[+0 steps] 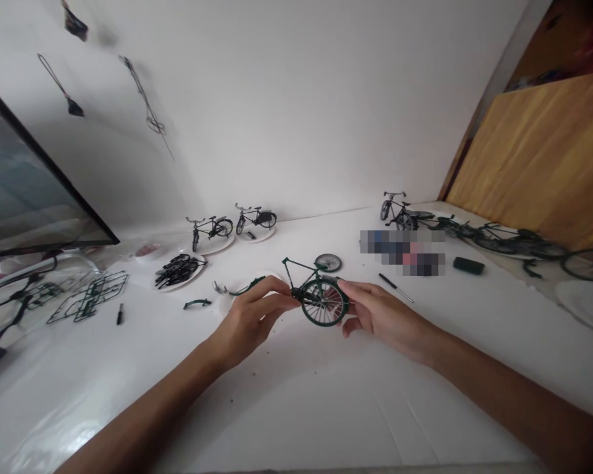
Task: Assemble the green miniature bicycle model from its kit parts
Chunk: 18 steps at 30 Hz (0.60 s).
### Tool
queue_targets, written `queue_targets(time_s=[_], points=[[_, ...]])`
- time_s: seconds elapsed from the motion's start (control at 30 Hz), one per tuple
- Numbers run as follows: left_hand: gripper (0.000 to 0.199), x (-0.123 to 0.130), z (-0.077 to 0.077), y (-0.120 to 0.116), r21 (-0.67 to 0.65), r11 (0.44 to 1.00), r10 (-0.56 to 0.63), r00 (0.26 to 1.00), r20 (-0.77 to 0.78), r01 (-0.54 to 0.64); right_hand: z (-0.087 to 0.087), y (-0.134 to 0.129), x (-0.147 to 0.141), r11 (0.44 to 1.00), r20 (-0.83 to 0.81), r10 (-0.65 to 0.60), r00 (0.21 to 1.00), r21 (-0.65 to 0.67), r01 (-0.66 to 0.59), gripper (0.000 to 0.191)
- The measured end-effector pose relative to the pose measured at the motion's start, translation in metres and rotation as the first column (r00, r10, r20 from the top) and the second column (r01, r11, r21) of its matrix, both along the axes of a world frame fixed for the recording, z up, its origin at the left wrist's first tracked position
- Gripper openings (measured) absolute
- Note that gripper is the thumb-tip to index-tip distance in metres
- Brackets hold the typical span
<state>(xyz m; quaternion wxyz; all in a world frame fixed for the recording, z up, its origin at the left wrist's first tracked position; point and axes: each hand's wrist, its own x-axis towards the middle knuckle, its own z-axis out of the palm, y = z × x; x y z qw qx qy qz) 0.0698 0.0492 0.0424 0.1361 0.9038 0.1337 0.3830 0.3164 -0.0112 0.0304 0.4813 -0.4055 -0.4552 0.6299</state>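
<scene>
A small green bicycle frame point(304, 264) with its spoked rear wheel point(325, 301) fitted is held between both hands, tilted above the white table. The fingertips of my left hand point(252, 316) pinch it near the pedal crank. On the other side, my right hand point(373, 313) grips the rear of the wheel and its mudguard, with the thumb on top. Just behind the frame lies a loose wheel point(329, 263). Beyond my left hand, a green curved part and silvery handlebars point(220, 288) rest on a white plate. A small green piece point(197, 303) lies to the left.
Assembled bicycles point(212, 228) stand at the back on plates. Black parts point(178, 270) fill another plate. Green part frames point(91, 296) and a monitor point(34, 178) are left. A screwdriver point(396, 288), a green block point(468, 265) and more bicycles point(398, 214) are right.
</scene>
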Motion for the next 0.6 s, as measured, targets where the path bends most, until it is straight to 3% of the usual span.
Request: queue_targets(time_s=[0.3, 0.43, 0.5, 0.6], points=[[0.021, 0.006, -0.004, -0.007, 0.004, 1.0, -0.006, 1.0, -0.03, 0.006, 0.002, 0.0, -0.002, 0.998, -0.012, -0.033, 0.999, 0.056, 0.033, 0.035], [0.016, 0.008, -0.004, -0.006, -0.159, 0.982, 0.103, 0.994, -0.025, -0.106, 0.006, 0.001, -0.001, 0.987, 0.044, -0.104, 0.994, 0.128, 0.098, 0.029], [0.022, 0.01, -0.005, -0.006, -0.371, 0.916, 0.168, 0.986, 0.012, -0.151, 0.01, -0.001, -0.002, 0.979, 0.095, -0.141, 0.985, 0.163, 0.124, 0.026], [0.034, 0.016, -0.008, -0.005, -0.708, 0.704, 0.195, 0.974, 0.112, -0.059, 0.015, -0.006, -0.005, 0.969, 0.168, -0.154, 0.974, 0.217, 0.116, 0.024]])
